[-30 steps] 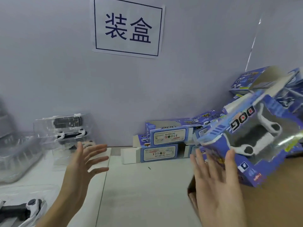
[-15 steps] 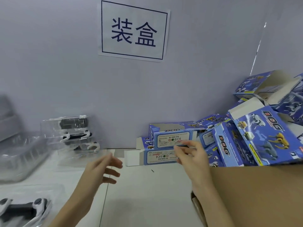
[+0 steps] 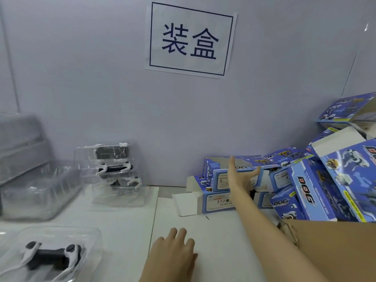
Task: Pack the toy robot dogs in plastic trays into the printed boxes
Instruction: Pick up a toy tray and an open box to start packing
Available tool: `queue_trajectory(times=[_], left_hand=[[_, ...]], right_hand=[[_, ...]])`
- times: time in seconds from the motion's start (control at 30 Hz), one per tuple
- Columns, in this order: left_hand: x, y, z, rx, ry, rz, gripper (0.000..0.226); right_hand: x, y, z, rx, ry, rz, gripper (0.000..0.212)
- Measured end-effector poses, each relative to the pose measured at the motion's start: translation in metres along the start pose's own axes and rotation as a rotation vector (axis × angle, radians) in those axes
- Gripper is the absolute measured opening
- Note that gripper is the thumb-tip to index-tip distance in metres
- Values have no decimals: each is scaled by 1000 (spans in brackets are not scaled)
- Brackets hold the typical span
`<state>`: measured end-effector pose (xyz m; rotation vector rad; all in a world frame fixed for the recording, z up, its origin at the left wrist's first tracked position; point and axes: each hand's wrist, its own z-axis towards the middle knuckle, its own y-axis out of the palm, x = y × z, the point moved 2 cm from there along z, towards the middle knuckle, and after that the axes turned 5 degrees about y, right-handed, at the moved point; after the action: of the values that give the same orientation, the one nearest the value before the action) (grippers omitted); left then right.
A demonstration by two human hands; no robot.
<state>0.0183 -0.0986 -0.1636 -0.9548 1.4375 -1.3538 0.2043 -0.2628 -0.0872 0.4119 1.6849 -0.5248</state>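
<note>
A plain grey-lilac wall (image 3: pixel 101 78) fills the far side, evenly lit with no hard shadows. A white paper sign (image 3: pixel 190 39) with two dark blue characters in a frame is stuck on it, slightly tilted. Below runs a white table (image 3: pixel 126 224), made of panels with a seam down the middle. A brown cardboard sheet (image 3: pixel 335 251) lies near right
</note>
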Motion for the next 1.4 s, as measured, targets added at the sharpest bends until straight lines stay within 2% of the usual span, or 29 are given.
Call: queue_trajectory(times=[0.1, 0.17, 0.3, 0.43, 0.53, 0.63, 0.7, 0.77, 0.87, 0.97, 1.07, 1.17, 1.23, 1.3, 1.37, 1.4], left_hand=[[-4, -6, -6, 47, -15, 27, 42], [-5, -11, -9, 64, -31, 40, 40], [-6, -14, -12, 96, -88, 30, 39], [-16, -13, -13, 239, -207, -49, 39], [-26, -12, -14, 485, -299, -340, 49], [-37, -18, -18, 713, -356, -975, 72], [-41, -21, -17, 683, -291, -1288, 84], [-38, -23, -15, 517, -198, -1464, 94], [-26, -20, -12, 358, -144, -1669, 86], [-23, -14, -9, 432, -136, -1661, 70], [-28, -11, -9, 481, -68, -1587, 41], [-32, -9, -12, 581, -85, -1415, 39], [-32, -6, -10, 613, -113, -1339, 27], [-32, -2, -7, 562, -94, -1363, 11], [-32, -5, -9, 466, -79, -1419, 9], [-33, -8, -11, 409, -88, -1479, 16]], right_hand=[[-2, -3, 7, 43, 82, 83, 111], [1, -7, 7, 64, 68, 75, 109], [4, -17, -5, 170, -121, 203, 102], [6, -32, -32, 53, -242, 428, 104], [27, -43, -63, -122, -288, 523, 88], [59, -52, -86, -300, -314, 528, 69], [76, -58, -96, -418, -303, 471, 66], [87, -66, -102, -511, -272, 447, 67], [92, -74, -109, -613, -241, 441, 66], [91, -78, -115, -670, -219, 490, 60], [86, -79, -124, -701, -232, 476, 41], [80, -80, -135, -714, -294, 397, 31], [76, -79, -145, -739, -341, 333, 31], [73, -78, -154, -736, -385, 308, 38], [72, -78, -160, -710, -436, 296, 46], [71, -78, -163, -694, -460, 295, 50]])
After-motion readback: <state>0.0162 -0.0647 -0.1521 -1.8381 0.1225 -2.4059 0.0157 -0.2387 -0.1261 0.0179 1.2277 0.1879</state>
